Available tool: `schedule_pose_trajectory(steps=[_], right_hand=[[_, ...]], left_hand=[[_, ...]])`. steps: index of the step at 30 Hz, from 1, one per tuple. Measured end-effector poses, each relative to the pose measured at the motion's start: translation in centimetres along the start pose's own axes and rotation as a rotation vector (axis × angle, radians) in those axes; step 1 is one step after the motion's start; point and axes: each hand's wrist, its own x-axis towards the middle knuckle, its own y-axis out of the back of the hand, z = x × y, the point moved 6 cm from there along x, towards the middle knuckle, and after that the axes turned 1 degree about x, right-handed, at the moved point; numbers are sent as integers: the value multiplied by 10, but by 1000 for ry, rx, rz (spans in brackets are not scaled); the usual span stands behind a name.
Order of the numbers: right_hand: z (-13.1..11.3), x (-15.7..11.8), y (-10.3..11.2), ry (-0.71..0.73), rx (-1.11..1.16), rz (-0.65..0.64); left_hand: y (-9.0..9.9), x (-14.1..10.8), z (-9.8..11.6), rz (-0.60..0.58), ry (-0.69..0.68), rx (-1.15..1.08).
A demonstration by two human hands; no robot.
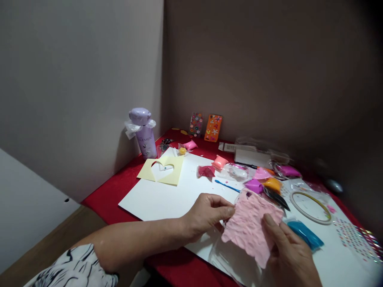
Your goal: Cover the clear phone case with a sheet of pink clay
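A clear phone case (253,223), its back spread with bumpy pale pink clay, is held tilted above the front of the white board (167,201). My left hand (206,215) pinches the case's left edge between thumb and fingers. Around the right side closes my right hand (289,247), the thumb lying on the clay and the fingers mostly hidden behind. Near the top of the case a camera cut-out shows through. Below it the clay ends in a ragged edge, with clear plastic beneath. A blue modelling tool (226,185) lies just beyond the case.
Bagged clay in purple (253,185), orange (273,184) and blue (305,234) lies around the case. A hoop (311,207) and gem stickers (354,238) are rightward. Yellow paper (143,169) with a heart cut-out and a lilac bottle (145,139) stand left; decorated cases (213,128) lean behind.
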Motion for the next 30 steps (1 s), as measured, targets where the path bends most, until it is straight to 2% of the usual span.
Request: schedule_pose_trajectory(steps=[6,12,21,30], right_hand=[[-9,-2,1,15,3,27],[-7,-4,1,-54,-3,11],[-4,-10,-6,-165,169,-17],[-3,-5,0,-106,58,-10]], left_hand=[[-4,-1,-1,-80,-9,-71],[-1,-1,-1,-56,20,-68],[0,-3,1,-7,28,2],[-2,-3,4,-69,-1,-21]])
